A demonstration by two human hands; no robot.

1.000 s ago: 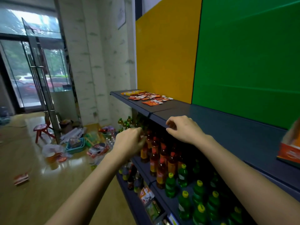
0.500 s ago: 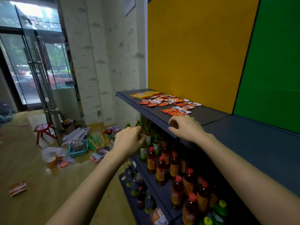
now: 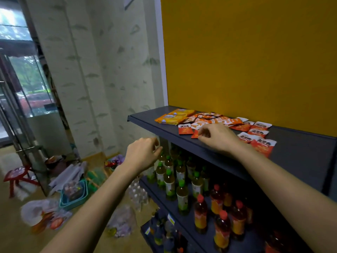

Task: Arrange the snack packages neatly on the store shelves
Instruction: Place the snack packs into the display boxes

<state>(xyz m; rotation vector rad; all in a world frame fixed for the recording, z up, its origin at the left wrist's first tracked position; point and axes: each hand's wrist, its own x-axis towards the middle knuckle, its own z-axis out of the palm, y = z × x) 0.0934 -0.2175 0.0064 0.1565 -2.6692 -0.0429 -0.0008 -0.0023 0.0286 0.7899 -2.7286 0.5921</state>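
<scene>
Over the top shelf [image 3: 160, 131], right hand [image 3: 217, 137] reaches, fingers curled.

Left forearm [image 3: 102, 198] and right forearm [image 3: 282, 179] bare, stretched forward and up, left hand [image 3: 144, 154] lower than and left of right hand [image 3: 217, 136], palm down, fingers loosely curled, holding nothing, right hand palm down, fingers curled downward, grasp unclear
</scene>
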